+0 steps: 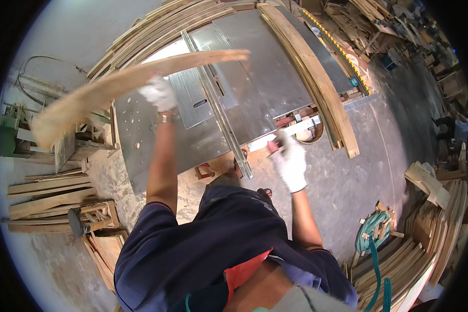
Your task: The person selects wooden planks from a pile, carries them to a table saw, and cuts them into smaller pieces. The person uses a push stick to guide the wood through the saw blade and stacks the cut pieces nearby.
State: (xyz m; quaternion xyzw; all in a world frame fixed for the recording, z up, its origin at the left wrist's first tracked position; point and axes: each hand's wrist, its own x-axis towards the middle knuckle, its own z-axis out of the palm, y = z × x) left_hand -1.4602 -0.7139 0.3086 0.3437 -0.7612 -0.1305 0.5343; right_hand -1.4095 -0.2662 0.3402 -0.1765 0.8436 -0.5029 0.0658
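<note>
My left hand (159, 93), in a white work glove, grips a long wooden board (104, 86) near its middle. The board is held above the left side of a grey metal saw table (187, 145), smeared by motion, its far end over the tabletop. A long metal fence (213, 99) crosses the table beside a narrow slot. My right hand (289, 162), gloved too, is apart from the board near the table's front edge, close to a white strip (286, 133). Its fingers are blurred, so whether they hold anything is unclear.
Several long planks (317, 78) lie along the table's right side, and more strips (156, 34) are stacked behind. Wood piles (52, 197) stand on the floor at left and planks (426, 234) at lower right. A green hose (374, 229) is coiled there. Another person (460, 126) is at far right.
</note>
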